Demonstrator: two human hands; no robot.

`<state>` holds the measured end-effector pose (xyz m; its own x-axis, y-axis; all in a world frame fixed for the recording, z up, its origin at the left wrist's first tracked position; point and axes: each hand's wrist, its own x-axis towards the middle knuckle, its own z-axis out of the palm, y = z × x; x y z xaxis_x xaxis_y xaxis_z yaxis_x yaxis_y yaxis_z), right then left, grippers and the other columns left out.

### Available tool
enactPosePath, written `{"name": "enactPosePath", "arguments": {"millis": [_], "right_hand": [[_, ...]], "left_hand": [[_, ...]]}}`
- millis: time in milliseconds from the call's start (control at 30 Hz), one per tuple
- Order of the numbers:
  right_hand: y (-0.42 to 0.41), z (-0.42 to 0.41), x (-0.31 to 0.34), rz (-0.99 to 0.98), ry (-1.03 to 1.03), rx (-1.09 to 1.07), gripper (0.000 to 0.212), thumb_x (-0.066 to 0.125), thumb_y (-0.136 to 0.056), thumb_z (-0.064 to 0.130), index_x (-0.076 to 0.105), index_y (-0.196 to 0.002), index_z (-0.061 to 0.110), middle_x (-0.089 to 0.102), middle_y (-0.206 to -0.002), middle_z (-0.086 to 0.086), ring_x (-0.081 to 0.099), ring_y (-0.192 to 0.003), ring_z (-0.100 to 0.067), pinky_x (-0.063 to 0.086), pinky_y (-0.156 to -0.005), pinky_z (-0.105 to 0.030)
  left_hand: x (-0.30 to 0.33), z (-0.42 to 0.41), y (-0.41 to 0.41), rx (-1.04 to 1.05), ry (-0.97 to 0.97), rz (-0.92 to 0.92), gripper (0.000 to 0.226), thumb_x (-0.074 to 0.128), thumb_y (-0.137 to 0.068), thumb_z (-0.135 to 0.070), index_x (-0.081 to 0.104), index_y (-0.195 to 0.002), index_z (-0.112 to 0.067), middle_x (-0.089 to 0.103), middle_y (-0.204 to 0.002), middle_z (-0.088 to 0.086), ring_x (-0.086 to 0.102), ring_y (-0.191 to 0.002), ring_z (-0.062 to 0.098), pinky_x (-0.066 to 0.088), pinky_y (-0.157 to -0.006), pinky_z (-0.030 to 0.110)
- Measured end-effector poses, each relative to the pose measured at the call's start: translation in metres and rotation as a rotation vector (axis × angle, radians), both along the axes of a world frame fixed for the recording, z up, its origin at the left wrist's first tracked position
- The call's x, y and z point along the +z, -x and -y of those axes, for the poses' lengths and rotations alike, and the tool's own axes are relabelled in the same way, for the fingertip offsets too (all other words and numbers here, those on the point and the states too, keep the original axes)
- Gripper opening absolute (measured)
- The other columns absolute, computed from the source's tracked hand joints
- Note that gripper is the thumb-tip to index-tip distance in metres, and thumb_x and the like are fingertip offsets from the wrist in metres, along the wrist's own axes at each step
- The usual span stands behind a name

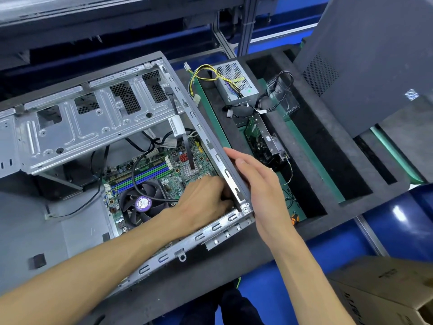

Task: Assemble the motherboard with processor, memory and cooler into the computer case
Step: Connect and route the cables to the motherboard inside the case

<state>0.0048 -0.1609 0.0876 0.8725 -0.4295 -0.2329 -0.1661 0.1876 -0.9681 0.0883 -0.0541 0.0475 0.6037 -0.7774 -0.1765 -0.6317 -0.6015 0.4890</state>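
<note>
An open grey metal computer case (70, 127) lies on its side on dark foam. Inside it sits the green motherboard (173, 167) with blue and green memory slots (145, 175) and a black cooler fan (140, 202) bearing a purple label. My left hand (203, 202) reaches into the case at the board's near right corner, fingers curled against the case wall; whether it holds anything is hidden. My right hand (257, 181) rests flat on the outside of the case's right rim, fingers extended along the edge.
A foam tray (328, 174) to the right holds a power supply (236, 83) with yellow and black wires, a circuit card with bracket (262, 139) and black cables. A dark side panel (365, 57) leans at the upper right. A cardboard box (384, 287) stands at the lower right.
</note>
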Motion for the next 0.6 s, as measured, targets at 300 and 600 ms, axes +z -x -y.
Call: {"name": "enactPosePath", "arguments": {"millis": [300, 600], "right_hand": [[-0.0002, 0.0005, 0.0006, -0.01, -0.001, 0.005, 0.033, 0.049, -0.098, 0.029, 0.072, -0.122, 0.028, 0.074, -0.117, 0.005, 0.067, -0.115, -0.016, 0.047, -0.106, -0.051], [-0.0007, 0.002, 0.0004, 0.0, -0.013, 0.005, 0.031, 0.047, -0.104, 0.018, 0.072, -0.122, 0.024, 0.075, -0.115, 0.005, 0.067, -0.113, -0.012, 0.051, -0.101, -0.037]], "left_hand": [[-0.0005, -0.0031, 0.0, 0.051, -0.003, -0.031, 0.012, 0.069, -0.082, -0.021, 0.061, -0.073, -0.019, 0.05, -0.054, -0.012, 0.044, -0.047, -0.001, 0.025, -0.043, 0.014], [0.0035, -0.0036, 0.0014, 0.049, 0.042, -0.056, 0.025, 0.069, -0.081, -0.015, 0.053, -0.063, -0.016, 0.046, -0.046, -0.011, 0.049, -0.044, -0.004, 0.032, -0.039, 0.01]]}}
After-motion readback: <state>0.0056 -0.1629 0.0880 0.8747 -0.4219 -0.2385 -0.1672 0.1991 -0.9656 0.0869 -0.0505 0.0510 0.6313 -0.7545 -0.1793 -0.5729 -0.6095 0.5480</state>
